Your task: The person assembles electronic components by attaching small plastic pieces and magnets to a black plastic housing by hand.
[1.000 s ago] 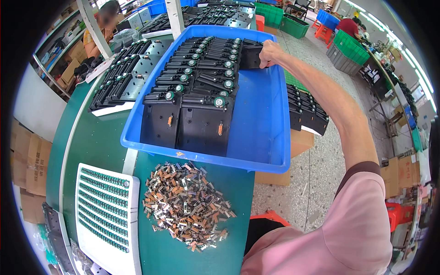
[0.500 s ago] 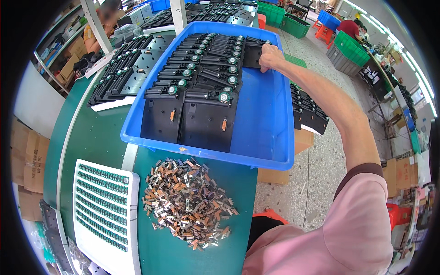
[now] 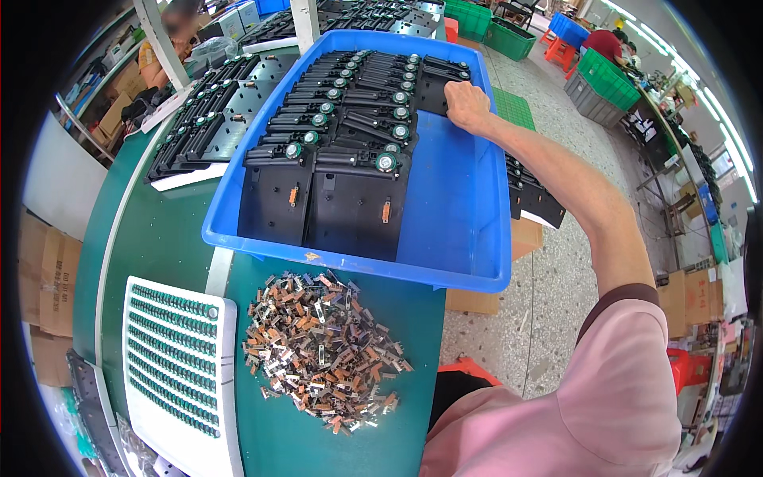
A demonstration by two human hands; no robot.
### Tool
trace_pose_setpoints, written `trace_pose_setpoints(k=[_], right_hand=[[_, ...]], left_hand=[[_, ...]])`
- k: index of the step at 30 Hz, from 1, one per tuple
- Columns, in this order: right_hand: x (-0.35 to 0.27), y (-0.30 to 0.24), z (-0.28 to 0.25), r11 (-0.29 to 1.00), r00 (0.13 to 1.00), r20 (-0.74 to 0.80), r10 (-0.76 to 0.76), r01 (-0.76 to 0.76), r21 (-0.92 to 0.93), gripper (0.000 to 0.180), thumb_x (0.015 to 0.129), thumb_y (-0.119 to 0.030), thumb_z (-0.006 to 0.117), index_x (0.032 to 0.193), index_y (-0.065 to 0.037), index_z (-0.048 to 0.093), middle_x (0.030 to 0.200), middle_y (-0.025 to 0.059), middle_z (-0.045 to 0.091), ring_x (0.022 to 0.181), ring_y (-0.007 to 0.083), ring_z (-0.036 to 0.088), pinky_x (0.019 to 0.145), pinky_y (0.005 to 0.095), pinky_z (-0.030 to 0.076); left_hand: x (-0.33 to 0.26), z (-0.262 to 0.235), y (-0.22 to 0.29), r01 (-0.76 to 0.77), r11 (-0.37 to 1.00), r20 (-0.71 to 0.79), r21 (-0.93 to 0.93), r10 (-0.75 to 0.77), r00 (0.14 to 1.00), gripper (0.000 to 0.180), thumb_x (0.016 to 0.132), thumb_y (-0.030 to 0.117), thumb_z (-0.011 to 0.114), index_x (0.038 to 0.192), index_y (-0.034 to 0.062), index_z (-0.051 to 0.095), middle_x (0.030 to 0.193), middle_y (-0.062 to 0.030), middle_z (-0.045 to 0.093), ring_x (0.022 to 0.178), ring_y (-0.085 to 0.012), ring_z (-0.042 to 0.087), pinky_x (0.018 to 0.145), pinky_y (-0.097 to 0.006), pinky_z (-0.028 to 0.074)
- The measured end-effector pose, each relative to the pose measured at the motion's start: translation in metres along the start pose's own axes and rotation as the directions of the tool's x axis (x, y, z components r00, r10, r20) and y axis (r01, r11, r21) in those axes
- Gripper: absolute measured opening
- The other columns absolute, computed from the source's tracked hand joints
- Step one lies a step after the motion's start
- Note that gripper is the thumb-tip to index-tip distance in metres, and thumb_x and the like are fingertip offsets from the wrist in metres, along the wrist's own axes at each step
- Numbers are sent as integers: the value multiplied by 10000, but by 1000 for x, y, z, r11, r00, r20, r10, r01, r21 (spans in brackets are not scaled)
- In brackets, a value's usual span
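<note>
My right hand (image 3: 467, 107) reaches to the far right of a blue plastic tub (image 3: 457, 280). Its fingers are curled closed at the right edge of a black plastic panel (image 3: 431, 94) lying there; the fingertips are mostly hidden. Two overlapping columns of similar black panels (image 3: 355, 211) fill the tub's left and middle. Each carries a round silver speaker-like part (image 3: 385, 162) on a green ring, and the nearest ones show a small orange-brown slide switch (image 3: 386, 212). My left hand is out of view.
A heap of loose small switches (image 3: 322, 350) lies on the green table (image 3: 266, 445). Left of it sits a white foam tray (image 3: 179, 441) with rows of small green-and-black parts. More black panels (image 3: 230, 119) lie beyond the tub's left side. Other people work farther off.
My right hand has drawn slightly nearer along the panel's edge, and its fingers look more curled. More of the panel's far end shows. The whole view has shifted a little.
</note>
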State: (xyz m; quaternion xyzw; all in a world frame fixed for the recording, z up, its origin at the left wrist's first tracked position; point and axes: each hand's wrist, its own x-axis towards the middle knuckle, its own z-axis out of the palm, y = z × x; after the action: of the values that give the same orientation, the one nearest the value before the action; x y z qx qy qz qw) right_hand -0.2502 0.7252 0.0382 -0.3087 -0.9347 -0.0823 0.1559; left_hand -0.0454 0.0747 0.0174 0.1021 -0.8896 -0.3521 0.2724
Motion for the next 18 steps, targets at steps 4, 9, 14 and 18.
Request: trace_pose_setpoints(k=[4, 9, 14, 18], right_hand=[[-4, -7, -2, 998, 999, 18, -39, 39, -39, 129, 750, -26, 624, 857, -19, 697, 918, 202, 707, 884, 382, 702, 674, 470, 583], [-1, -10, -2, 981, 993, 41, -115, 120, -150, 133, 740, -23, 644, 840, -71, 716, 891, 152, 719, 863, 341, 714, 654, 436, 587], [-6, -9, -3, 977, 990, 73, -124, 135, -167, 129, 743, -26, 643, 830, -81, 721, 888, 145, 721, 857, 335, 716, 649, 434, 587], [-10, -15, -4, 981, 989, 53, -140, 146, -125, 136, 751, -28, 637, 837, -80, 728, 897, 148, 723, 858, 339, 717, 646, 440, 587]], left_hand=[[0, 0, 3, 11, 1000, -3, 13, -10, 1000, 299, 929, 175, 687, 1116, -58, 674, 959, -170, 703, 797, -230, 634, 708, -358, 527], [0, 2, 4, 11, 1000, -17, 11, -11, 1000, 290, 924, 157, 690, 1111, -64, 674, 936, -167, 700, 790, -231, 635, 703, -351, 527], [1, 2, 1, -7, 1000, -10, 2, 7, 1000, 303, 914, 155, 699, 1111, -74, 672, 925, -174, 701, 786, -235, 639, 712, -346, 532], [2, 1, 4, -6, 1000, -14, -4, 6, 1000, 311, 906, 157, 708, 1107, -77, 672, 937, -177, 703, 791, -240, 641, 718, -352, 535]])
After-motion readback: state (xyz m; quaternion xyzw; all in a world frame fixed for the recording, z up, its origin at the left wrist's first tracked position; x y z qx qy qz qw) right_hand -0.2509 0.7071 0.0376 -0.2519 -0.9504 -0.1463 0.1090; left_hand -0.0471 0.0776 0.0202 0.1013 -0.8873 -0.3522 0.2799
